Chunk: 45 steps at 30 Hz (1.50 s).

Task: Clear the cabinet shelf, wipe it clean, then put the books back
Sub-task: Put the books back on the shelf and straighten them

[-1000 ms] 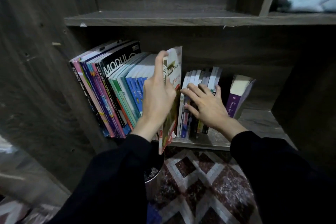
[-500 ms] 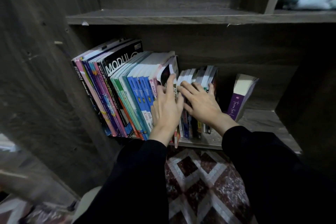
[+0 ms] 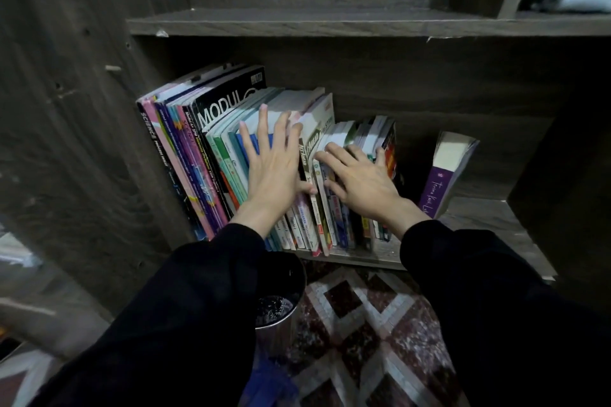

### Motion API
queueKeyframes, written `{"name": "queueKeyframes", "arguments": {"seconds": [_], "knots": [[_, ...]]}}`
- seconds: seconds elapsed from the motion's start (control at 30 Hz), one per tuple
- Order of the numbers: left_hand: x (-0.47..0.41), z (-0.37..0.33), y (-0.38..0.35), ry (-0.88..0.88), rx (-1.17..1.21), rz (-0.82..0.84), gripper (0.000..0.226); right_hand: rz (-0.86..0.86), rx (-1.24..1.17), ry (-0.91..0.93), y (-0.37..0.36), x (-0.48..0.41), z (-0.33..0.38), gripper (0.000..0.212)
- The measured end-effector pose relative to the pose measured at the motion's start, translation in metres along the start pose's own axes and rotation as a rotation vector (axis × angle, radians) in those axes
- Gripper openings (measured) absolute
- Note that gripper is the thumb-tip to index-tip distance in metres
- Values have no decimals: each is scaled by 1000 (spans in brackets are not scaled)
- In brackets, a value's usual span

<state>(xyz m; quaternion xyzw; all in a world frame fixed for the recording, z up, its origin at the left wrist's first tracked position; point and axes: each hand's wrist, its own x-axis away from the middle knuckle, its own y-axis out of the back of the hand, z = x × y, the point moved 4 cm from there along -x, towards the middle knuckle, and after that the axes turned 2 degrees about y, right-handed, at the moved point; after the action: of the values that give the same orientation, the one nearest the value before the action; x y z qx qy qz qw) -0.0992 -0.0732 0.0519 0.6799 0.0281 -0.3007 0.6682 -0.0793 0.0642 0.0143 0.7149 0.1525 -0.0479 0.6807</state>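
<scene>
Cabinet shelf: lower bay of a dark wood unit, loaded on its left and middle, bare board showing at the right end.

Tall books: biggest block, packed against the left wall, leaning slightly left, spines outward.

Short books: smaller block just right of the tall ones, touching them, upright.

Metal cup: stands on the patterned floor below the shelf edge, partly hidden by the left sleeve (contents too dark to name).

Purple book: 1 volume alone, well apart from the row, tilted against the back.

Green-and-white book: sits at the seam between the 2 blocks, its foot jutting a little past the shelf edge.

Left hand: flat, fingers spread and straight, pressing on the tall block; grips nothing.

Right hand: laid over the short block, fingers nearly straight, grasping nothing.

Step, as I judge it: the put-back stage, squaring the row. Neither hand takes hold of a volume, which fits pushing in better than pulling out. Whether the board is wiped I cannot tell.

Next move likely calls for seating the green-and-white book flush, steadying both blocks meanwhile, then closing up the purple book.
</scene>
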Motion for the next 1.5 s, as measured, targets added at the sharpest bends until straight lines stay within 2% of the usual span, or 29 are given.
{"name": "queueKeyframes", "arguments": {"seconds": [0.23, 0.3, 0.33, 0.4, 0.47, 0.5, 0.53, 0.6, 0.63, 0.7, 0.73, 0.8, 0.87, 0.93, 1.03, 1.37, 1.43, 1.5], "knots": [[-1, 0, -8, 112, 95, -39, 108, 5, -30, 12, -3, -3, 3, 53], [1, 2, -10, 113, 121, -64, 109, -73, -129, -2, -2, 2, 0, 50], [2, 3, -12, 115, 142, -76, 109, -185, -206, -29, 0, 10, -4, 49], [5, 5, -15, 114, 169, -91, 111, -548, -345, -178, 1, 36, -17, 47], [5, 5, -17, 113, 162, -94, 110, -886, -468, -469, -5, 70, -37, 50], [4, 6, -17, 115, 157, -95, 109, -974, -513, -656, -8, 84, -47, 53], [4, 6, -17, 118, 159, -100, 109, -992, -569, -855, -20, 93, -62, 54], [3, 5, -17, 125, 174, -112, 108, -864, -815, -1173, -55, 96, -96, 56], [3, 4, -18, 131, 181, -118, 108, -779, -1032, -1243, -75, 94, -111, 60], [2, 4, -20, 142, 199, -137, 108, -682, -1436, -1212, -110, 86, -133, 63], [2, 4, -21, 146, 210, -149, 109, -625, -1500, -1191, -121, 84, -139, 61], [2, 4, -23, 148, 232, -182, 109, -477, -1501, -1136, -141, 80, -146, 65], [3, 4, -25, 144, 254, -224, 107, -313, -1442, -1113, -155, 75, -144, 80], [2, 5, -26, 139, 263, -250, 106, -218, -1351, -1095, -163, 70, -137, 95], [1, 6, -27, 124, 275, -268, 109, -230, -1268, -985, -160, 58, -124, 98], [2, 13, -31, 46, 244, -330, 108, -403, -1411, -848, -152, 37, -100, 98], [9, 14, -33, 54, 263, -369, 109, -372, -1359, -841, -150, 37, -100, 93], [21, 12, -40, 77, 301, -400, 114, -293, -1259, -916, -152, 47, -98, 83]]}}
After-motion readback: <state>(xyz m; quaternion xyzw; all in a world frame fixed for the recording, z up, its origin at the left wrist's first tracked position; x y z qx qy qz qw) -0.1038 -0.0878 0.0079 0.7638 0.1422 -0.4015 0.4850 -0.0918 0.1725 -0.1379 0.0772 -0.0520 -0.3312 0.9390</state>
